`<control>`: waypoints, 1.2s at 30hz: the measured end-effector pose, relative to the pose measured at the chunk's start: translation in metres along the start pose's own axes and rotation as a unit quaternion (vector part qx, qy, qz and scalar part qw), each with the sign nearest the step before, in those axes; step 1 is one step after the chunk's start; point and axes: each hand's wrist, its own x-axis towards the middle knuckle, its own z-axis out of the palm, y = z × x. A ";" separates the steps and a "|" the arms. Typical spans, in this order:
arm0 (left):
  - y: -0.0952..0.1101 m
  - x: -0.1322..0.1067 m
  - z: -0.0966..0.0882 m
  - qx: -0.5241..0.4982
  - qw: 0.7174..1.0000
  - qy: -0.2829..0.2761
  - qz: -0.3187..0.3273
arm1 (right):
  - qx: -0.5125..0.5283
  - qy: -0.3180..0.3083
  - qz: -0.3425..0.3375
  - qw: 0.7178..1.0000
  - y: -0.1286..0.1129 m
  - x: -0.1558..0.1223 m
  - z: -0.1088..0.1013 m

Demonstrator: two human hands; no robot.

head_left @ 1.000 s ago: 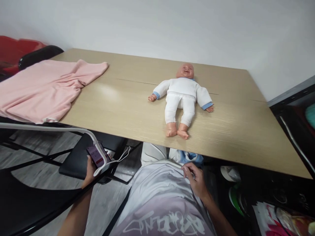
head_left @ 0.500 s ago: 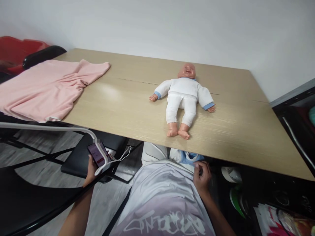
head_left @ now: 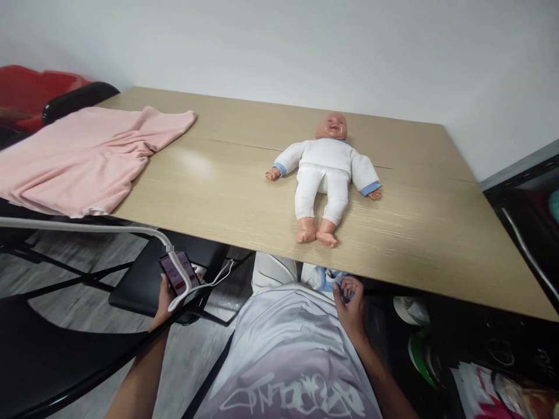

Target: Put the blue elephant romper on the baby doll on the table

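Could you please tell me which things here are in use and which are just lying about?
In hand: phone, held by left hand; blue-and-white cloth on the lap, touched by right hand.
Lying about: doll, on its back, and pink cloth, both on table.

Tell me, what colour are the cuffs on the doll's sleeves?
Light blue cuffs on the white-clothed doll, seen in the head view.

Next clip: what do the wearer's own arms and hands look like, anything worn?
The left forearm and right forearm are bare, with no sleeves reaching them. The left hand and right hand wear no gloves; no watch, band or ring shows. The T-shirt is pale, white shading to lilac, with a white graffiti-style print.
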 end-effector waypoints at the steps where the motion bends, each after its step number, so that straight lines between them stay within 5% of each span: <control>1: 0.000 -0.001 0.001 -0.002 1.000 -0.002 -0.002 | 0.002 -0.005 0.002 1.000 0.001 0.000 0.000; 36: 0.004 -0.014 0.018 -0.013 1.000 0.015 -0.014 | -0.016 -0.034 0.041 0.998 0.004 0.001 0.002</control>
